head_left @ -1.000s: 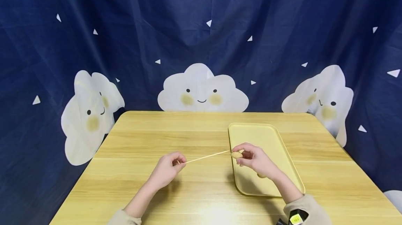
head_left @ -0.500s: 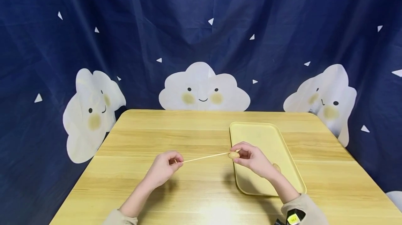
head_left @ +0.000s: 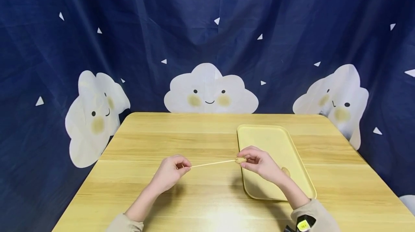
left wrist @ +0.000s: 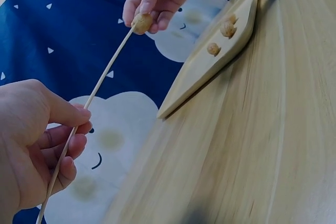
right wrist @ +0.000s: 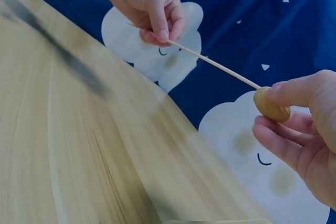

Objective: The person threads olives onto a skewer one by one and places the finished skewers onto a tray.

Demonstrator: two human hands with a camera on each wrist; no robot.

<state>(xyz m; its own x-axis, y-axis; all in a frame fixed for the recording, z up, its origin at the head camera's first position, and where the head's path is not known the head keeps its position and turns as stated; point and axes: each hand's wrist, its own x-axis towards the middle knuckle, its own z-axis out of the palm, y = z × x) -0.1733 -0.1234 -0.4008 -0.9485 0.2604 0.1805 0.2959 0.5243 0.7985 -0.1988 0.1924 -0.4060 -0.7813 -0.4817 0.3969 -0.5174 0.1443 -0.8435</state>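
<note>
Across the lower half of the head view lies the table (head_left: 181,131), with the pale yellow tray (head_left: 266,138) on it, right of centre. The left hand (head_left: 170,172), left of centre, pinches the thin stick (head_left: 212,163); the right hand (head_left: 260,163), over the tray's left edge, pinches the brown oval piece (right wrist: 272,109). Other pieces (left wrist: 227,29) lie on the tray, at upper right in the left wrist view. The stick's tip meets the held piece; whether it is already inside, I cannot tell. For doing this well, I would keep stick and piece in one line, push slowly, and leave the far end uncovered.
</note>
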